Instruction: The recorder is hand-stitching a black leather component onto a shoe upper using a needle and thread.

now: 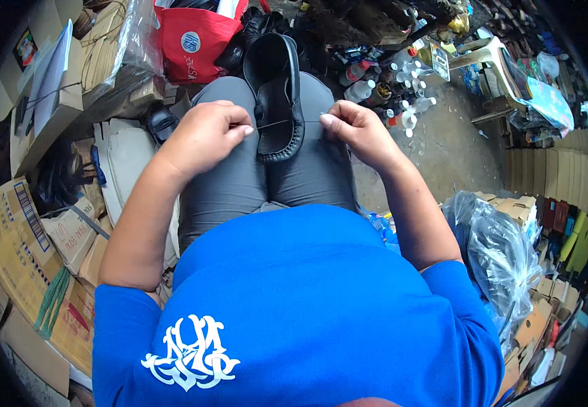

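Note:
A black shoe upper (278,102) lies between my thighs, its toe end with gathered stitching pointing toward me and its opening facing up. A thin thread (275,125) runs across it, stretched between my two hands. On the left, my left hand (214,129) pinches one side of the thread between thumb and fingertips, just off the shoe's edge. To the right of the shoe, my right hand (356,130) is closed with thumb against forefinger on the other side of the thread. Whether either hand also holds a needle is too small to make out.
A red bag (198,42) stands beyond my left knee. Several bottles (402,81) cluster on the floor past my right knee, near a white plastic chair (494,57). Cardboard boxes (29,251) are piled at my left, and a clear plastic bag (494,247) lies at my right.

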Demonstrator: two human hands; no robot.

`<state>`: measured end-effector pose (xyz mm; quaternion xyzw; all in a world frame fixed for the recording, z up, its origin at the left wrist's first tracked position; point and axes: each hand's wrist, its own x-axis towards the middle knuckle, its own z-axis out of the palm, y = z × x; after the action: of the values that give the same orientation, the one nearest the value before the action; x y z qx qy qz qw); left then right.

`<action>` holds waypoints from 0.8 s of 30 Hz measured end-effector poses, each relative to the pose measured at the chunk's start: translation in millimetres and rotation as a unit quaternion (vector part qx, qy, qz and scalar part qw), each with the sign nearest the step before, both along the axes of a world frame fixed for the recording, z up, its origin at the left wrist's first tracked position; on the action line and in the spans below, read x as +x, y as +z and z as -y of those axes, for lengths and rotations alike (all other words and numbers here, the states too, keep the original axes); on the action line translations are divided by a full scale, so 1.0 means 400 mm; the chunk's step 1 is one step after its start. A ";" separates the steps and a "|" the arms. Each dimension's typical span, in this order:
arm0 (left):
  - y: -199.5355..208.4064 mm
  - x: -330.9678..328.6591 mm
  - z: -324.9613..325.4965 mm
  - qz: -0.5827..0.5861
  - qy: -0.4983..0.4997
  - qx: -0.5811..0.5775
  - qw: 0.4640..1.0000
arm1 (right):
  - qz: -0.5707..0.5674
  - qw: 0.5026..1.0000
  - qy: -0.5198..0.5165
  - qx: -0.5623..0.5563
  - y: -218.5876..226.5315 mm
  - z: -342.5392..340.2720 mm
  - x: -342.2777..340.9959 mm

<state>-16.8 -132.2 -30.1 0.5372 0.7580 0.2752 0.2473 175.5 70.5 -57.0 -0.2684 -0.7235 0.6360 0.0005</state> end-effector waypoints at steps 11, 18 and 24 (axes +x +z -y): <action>-0.063 -0.015 -0.004 -0.170 -0.015 0.118 0.978 | 0.053 0.996 0.001 0.070 -0.031 0.009 -0.007; -0.064 -0.053 0.012 -0.131 -0.047 0.039 0.989 | 0.023 0.994 0.083 -0.070 -0.051 -0.048 0.039; -0.074 -0.149 0.051 0.103 0.186 0.149 0.966 | -0.006 0.957 -0.216 -0.196 -0.092 -0.156 0.123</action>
<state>-76.4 -152.7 -59.6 0.3864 0.7652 0.4804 0.1856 224.7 132.9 -93.8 -0.4091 -0.5094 0.7518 0.0891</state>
